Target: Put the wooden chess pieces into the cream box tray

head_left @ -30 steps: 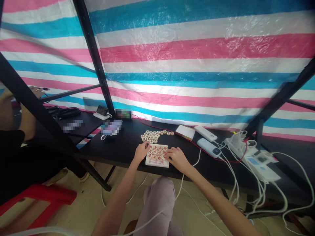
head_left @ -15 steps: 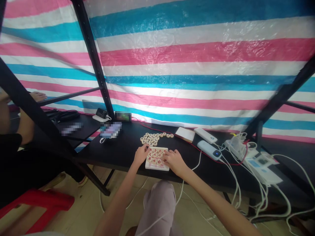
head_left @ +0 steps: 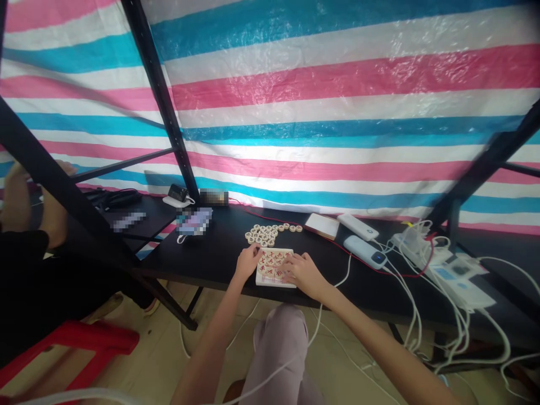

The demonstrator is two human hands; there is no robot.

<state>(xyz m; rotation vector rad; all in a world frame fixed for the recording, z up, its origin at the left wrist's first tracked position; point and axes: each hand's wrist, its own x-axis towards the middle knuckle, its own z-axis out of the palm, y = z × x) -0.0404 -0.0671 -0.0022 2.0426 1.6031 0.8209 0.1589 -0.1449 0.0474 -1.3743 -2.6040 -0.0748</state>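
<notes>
A shallow white box (head_left: pixel 275 283) lies near the table's front edge. Rows of round Chinese chess pieces (head_left: pixel 270 262) with red characters fill its upper part, and red lines show on its floor along the front. At the box's upper left corner my left hand (head_left: pixel 248 262) is closed on the rim. My right hand (head_left: pixel 304 273) reaches over the right side, its bent fingers closed at a chess piece that they mostly cover. Just behind the box, a cluster of dark-marked chess pieces (head_left: pixel 259 235) sits on the table, with a few more trailing to the right.
A white-edged box lid (head_left: pixel 322 225) and two power banks, one white (head_left: pixel 358 227) and one pale blue (head_left: pixel 364 252), lie to the right. Tangled white cables and a power strip (head_left: pixel 459 287) occupy the far right. Left are a black frame post (head_left: pixel 162 95) and another person's arm (head_left: pixel 54 216).
The view has shifted slightly, so the table's things appear further right. My right fingers have shifted a little over the box's right side. My left hand stays at the box corner.
</notes>
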